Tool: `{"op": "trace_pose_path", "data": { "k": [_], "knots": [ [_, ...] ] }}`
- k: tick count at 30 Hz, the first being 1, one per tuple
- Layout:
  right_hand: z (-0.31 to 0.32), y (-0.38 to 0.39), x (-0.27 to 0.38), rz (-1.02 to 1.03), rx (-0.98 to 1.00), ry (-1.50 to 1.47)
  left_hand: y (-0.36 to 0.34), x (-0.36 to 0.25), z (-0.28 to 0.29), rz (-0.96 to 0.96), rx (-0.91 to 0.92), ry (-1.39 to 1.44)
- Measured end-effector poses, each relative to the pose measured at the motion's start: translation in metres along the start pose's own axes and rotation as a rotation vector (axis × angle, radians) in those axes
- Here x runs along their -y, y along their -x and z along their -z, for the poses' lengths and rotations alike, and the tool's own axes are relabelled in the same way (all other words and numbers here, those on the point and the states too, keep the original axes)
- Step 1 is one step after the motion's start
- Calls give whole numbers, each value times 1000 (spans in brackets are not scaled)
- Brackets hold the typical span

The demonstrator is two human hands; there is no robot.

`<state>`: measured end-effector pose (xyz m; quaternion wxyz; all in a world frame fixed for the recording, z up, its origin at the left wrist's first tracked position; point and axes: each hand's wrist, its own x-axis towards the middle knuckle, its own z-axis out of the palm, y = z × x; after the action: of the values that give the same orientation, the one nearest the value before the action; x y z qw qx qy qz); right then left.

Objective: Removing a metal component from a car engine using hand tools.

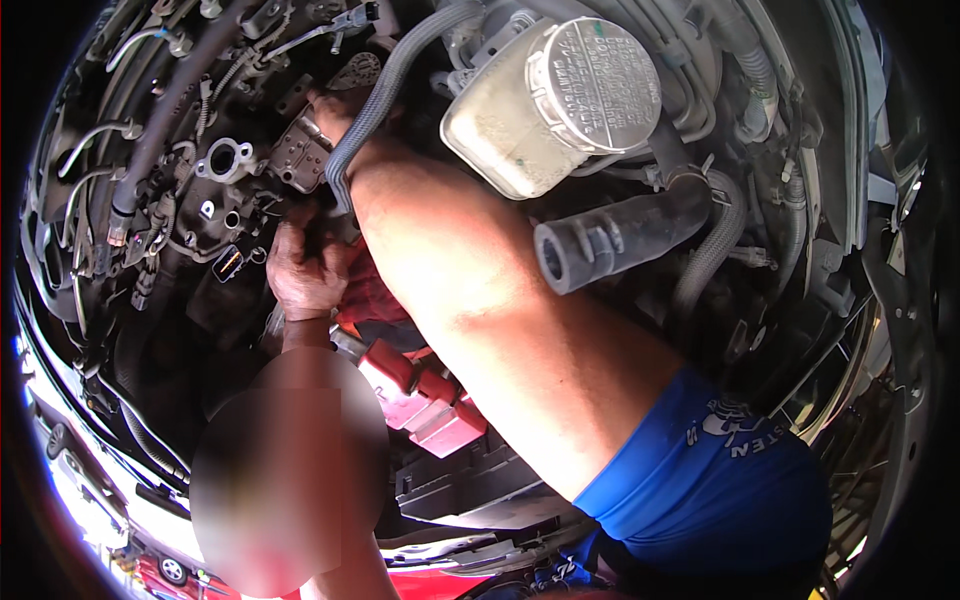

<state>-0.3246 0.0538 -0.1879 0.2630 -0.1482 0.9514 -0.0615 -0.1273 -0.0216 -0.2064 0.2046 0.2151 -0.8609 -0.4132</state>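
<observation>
In an engine bay, the left grip (305, 275) is held with fingers curled; whether anything is grasped cannot be told. Farther off, the right grip (340, 112) is partly covered by a braided hose (385, 95); its opening cannot be made out. At its left, a metal bracket with holes (300, 155) is seen, flanked farther left by an oval flange (225, 160). To the right, a capped fluid reservoir (500, 130) is mounted.

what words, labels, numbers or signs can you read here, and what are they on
Reservoir cap: rows of lettering, upside down in this view; wording not quoted.
Blue sleeve: white print, only partly readable; wording not quoted.
Blue cloth at the lower edge: white marks, too cut off to read.
</observation>
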Motion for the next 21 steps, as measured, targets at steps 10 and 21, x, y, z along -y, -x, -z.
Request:
{"op": "trace_pose_path", "data": {
  "k": [10,21],
  "knots": [
    [18,-15,29,103,65,10,-1,-2,4,12,54,-72],
    [17,-34,65,226,151,38,-4,-9,-2,-42,-21,-92]
  ]
}}
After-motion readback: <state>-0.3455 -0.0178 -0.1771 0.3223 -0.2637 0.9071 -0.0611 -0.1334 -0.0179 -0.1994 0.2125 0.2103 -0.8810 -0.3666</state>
